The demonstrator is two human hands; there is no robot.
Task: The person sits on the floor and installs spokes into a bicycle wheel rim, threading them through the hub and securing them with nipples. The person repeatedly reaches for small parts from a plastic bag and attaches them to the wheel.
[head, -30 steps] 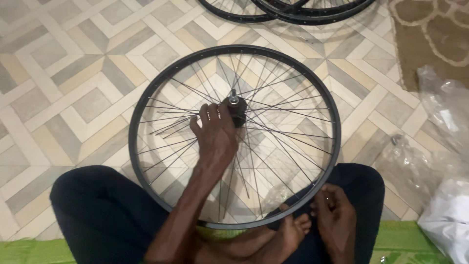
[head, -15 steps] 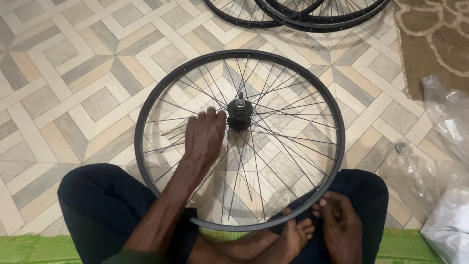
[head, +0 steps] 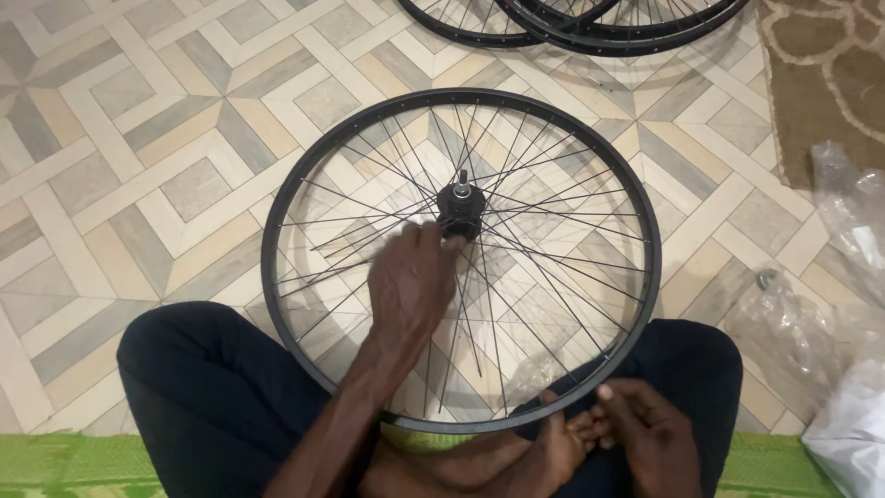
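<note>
Wheel (head: 461,258) lies flat on tiled floor (head: 138,138), near rim over lap. Left hand (head: 410,286) on spokes beside hub (head: 461,207), grip loosely curled. Right hand (head: 650,433) at near rim, grip unclear. More wheels (head: 572,23) beyond.

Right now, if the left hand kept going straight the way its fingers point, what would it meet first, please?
The left hand points up and slightly right across the spokes, so it would probably meet the black hub first; its fingertips look almost against it, though depth is unclear.
</note>
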